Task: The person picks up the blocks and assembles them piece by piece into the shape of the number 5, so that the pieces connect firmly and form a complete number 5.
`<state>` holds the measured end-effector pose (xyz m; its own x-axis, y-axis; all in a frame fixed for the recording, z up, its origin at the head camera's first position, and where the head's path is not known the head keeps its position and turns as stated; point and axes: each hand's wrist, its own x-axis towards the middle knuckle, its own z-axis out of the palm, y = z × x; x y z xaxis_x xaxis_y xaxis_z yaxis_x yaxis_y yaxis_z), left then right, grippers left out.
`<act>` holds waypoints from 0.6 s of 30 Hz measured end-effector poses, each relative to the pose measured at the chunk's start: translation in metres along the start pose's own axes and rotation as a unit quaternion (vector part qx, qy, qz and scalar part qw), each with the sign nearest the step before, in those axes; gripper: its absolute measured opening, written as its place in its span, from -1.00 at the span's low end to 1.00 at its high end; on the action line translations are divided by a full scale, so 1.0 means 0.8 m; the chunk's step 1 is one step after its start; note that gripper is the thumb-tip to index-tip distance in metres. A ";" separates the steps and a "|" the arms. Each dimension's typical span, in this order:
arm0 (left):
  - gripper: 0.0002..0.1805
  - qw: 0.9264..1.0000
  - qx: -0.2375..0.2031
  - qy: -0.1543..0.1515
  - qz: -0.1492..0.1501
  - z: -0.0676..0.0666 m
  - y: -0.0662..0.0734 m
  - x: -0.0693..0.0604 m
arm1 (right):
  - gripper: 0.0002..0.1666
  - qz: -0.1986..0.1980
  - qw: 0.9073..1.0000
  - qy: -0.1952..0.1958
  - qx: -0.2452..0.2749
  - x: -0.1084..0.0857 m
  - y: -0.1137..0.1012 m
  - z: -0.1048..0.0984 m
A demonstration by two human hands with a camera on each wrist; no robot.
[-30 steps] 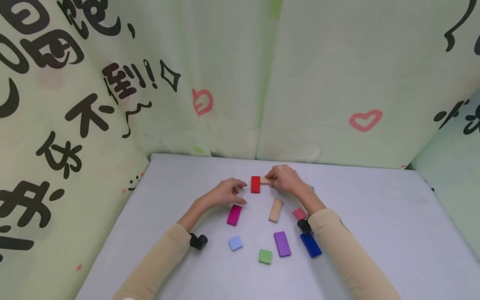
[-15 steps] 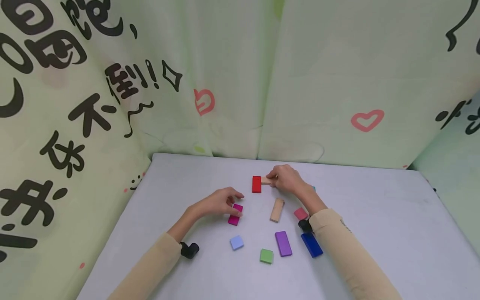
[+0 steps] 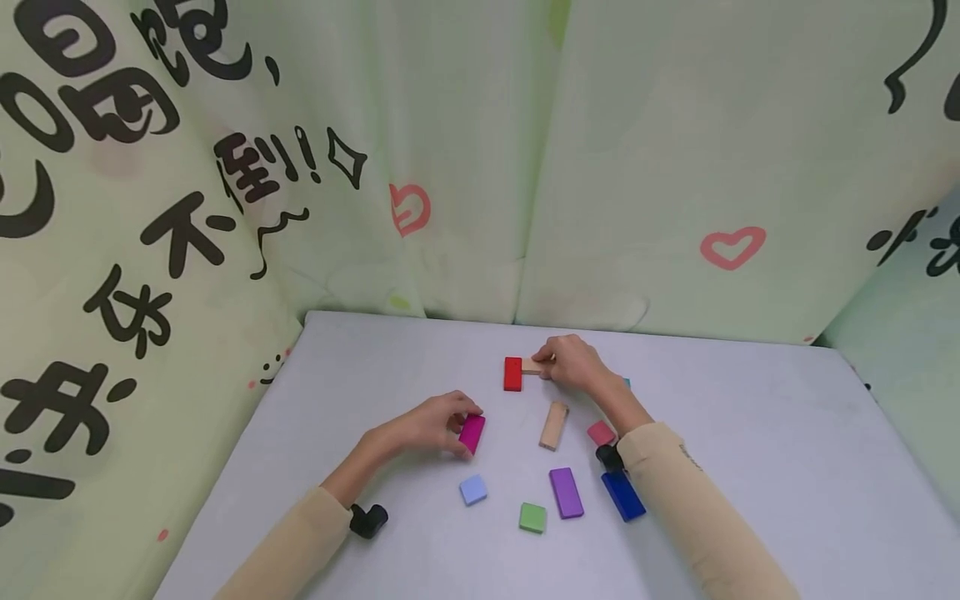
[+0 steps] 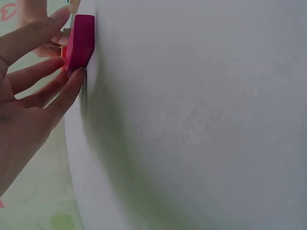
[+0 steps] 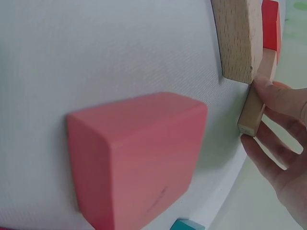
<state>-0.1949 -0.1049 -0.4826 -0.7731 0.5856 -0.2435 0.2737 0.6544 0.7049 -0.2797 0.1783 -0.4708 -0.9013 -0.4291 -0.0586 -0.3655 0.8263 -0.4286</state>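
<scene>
On the pale green fabric curtain [image 3: 206,358], thick black Chinese lettering at the left includes 不 [image 3: 180,233] and 到 [image 3: 249,167], then an exclamation mark [image 3: 306,153] and an outlined four-pointed star [image 3: 347,158]; other characters are stylised or cut off. Farther right are two red outlined hearts [image 3: 732,248]. Dark print [image 3: 689,457] on the beige cloth right sleeve [image 3: 701,512] is too small to read.

The held magenta block [image 3: 472,433] slants; farther back and right, the held pale wooden block [image 3: 529,367] lies crosswise.
</scene>
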 end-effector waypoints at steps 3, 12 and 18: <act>-0.28 1.000 0.006 -0.001 0.003 0.003 0.001 -0.004 | -0.68 0.001 1.000 0.000 -0.003 -0.001 -0.001 0.002; -0.32 0.999 0.030 0.015 0.015 0.011 -0.001 -0.007 | -0.69 -0.002 1.000 0.005 -0.008 -0.002 -0.001 0.008; -0.36 0.998 0.040 0.022 0.031 0.012 0.003 -0.006 | -0.70 -0.003 1.000 0.009 -0.011 -0.004 -0.003 0.005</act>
<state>-0.1852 -0.1012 -0.4860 -0.7777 0.6050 -0.1706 0.3651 0.6556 0.6610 -0.2751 0.1758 -0.4734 -0.9035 -0.4268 -0.0393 -0.3754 0.8322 -0.4081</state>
